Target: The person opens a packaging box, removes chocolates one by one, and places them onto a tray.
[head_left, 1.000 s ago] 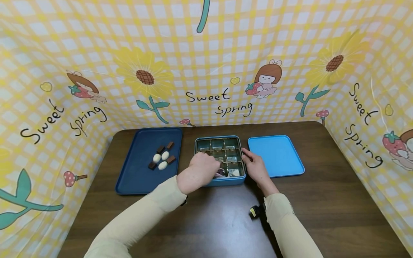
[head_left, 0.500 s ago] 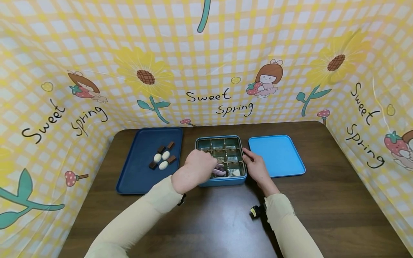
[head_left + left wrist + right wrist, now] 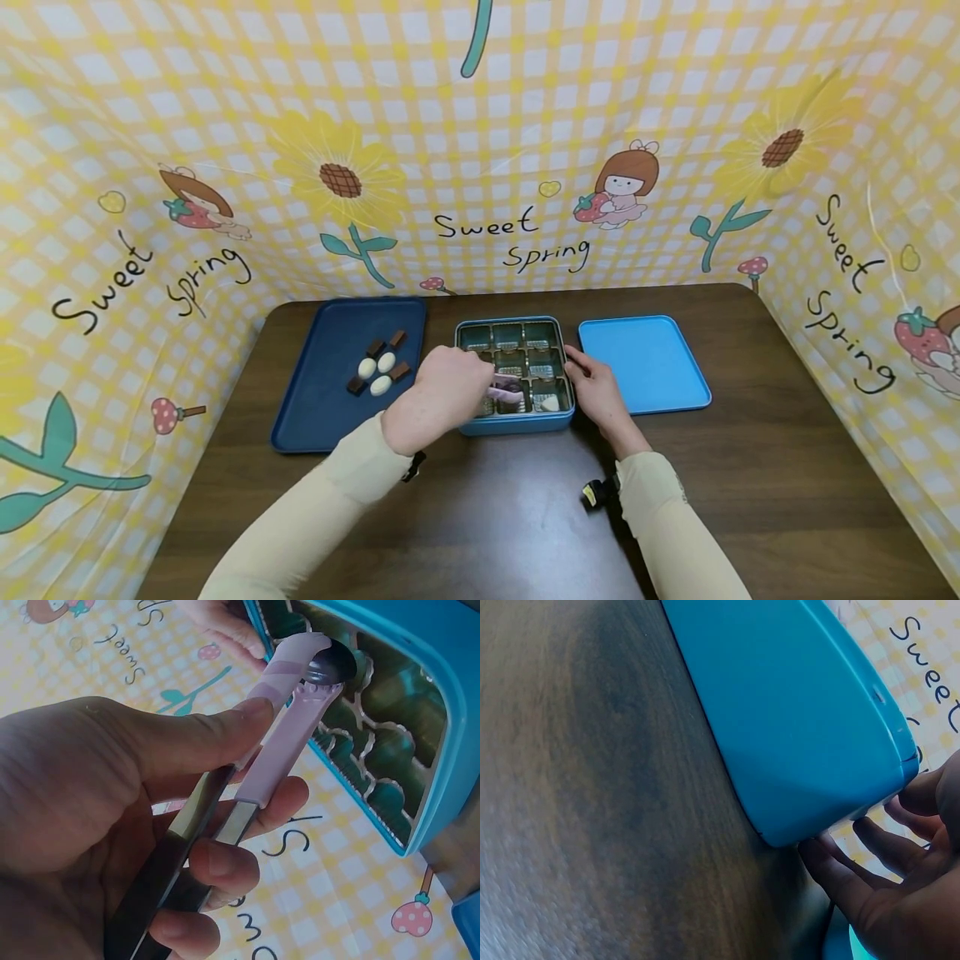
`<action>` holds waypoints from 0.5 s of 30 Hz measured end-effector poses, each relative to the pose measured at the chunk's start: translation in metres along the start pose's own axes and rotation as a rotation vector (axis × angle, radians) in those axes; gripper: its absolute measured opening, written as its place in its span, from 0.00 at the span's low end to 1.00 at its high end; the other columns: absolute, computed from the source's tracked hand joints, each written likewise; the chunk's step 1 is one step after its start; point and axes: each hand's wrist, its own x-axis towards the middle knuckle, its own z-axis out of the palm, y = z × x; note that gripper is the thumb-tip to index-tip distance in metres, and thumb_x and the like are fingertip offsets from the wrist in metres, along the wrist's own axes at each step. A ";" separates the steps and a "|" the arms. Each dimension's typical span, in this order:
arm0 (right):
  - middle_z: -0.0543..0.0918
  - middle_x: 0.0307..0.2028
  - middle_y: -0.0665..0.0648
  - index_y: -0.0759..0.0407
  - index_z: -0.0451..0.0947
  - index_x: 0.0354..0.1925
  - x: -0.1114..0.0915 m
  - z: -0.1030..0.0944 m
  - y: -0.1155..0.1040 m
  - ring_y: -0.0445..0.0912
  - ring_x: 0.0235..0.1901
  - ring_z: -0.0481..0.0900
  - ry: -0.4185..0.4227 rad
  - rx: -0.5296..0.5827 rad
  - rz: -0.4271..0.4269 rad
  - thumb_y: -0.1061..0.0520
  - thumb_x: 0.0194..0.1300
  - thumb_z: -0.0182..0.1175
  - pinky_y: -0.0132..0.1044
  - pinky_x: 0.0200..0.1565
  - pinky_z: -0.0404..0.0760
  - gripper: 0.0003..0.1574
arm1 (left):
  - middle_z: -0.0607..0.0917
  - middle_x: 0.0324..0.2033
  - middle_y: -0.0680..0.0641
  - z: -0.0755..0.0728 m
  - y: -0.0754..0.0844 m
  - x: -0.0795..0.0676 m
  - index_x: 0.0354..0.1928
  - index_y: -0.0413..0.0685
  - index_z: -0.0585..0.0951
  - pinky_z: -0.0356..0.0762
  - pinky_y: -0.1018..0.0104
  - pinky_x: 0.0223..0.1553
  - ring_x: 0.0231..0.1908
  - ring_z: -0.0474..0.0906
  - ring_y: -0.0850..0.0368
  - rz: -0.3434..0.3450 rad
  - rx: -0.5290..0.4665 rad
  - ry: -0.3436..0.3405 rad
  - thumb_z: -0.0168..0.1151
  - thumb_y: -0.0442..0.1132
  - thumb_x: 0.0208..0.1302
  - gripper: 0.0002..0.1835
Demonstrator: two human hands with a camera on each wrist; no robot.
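My left hand [image 3: 442, 392] grips a pair of tongs [image 3: 266, 761] with dark handles and pink tips. In the left wrist view, a dark, shiny, rounded piece [image 3: 332, 663] sits between those tips, over the compartments of a blue box [image 3: 517, 424]. The box has a divided, gold-brown insert, and a small white piece [image 3: 550, 403] lies in its front right compartment. Against the box's right side rest the fingers of my right hand [image 3: 597, 389], slightly bent, with the thumb near the rim in the right wrist view. My left hand hides the box's left compartments in the head view.
To the left lies a dark blue tray [image 3: 307, 408] holding several brown chocolate-like blocks [image 3: 400, 371] and white egg-shaped pieces [image 3: 381, 385]. A light blue tray [image 3: 643, 362] is right of the box, behind my right hand. A checked cloth [image 3: 480, 125] hangs behind the wooden table [image 3: 510, 525].
My left hand has shifted left with the tongs, so their pink tips show more over the front middle of the box. The right hand stays at the box's side.
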 end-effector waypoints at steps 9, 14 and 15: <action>0.65 0.74 0.61 0.50 0.63 0.76 0.002 0.001 0.002 0.54 0.72 0.62 0.004 -0.001 0.011 0.53 0.82 0.46 0.55 0.68 0.65 0.29 | 0.78 0.16 0.52 0.003 -0.008 -0.009 0.32 0.53 0.89 0.69 0.62 0.14 0.15 0.70 0.57 -0.028 -0.020 0.056 0.71 0.46 0.62 0.06; 0.65 0.74 0.60 0.49 0.63 0.76 0.002 0.002 0.002 0.54 0.72 0.62 0.008 -0.009 0.012 0.52 0.82 0.46 0.55 0.68 0.66 0.29 | 0.75 0.14 0.52 0.000 -0.012 -0.015 0.35 0.53 0.89 0.68 0.64 0.13 0.14 0.69 0.57 -0.034 -0.033 0.068 0.72 0.49 0.62 0.08; 0.65 0.74 0.60 0.49 0.63 0.76 0.002 0.002 0.002 0.54 0.72 0.62 0.008 -0.010 0.015 0.52 0.82 0.46 0.55 0.68 0.66 0.29 | 0.75 0.14 0.52 -0.001 -0.012 -0.016 0.36 0.53 0.89 0.68 0.64 0.13 0.14 0.69 0.56 -0.035 -0.038 0.068 0.72 0.48 0.62 0.08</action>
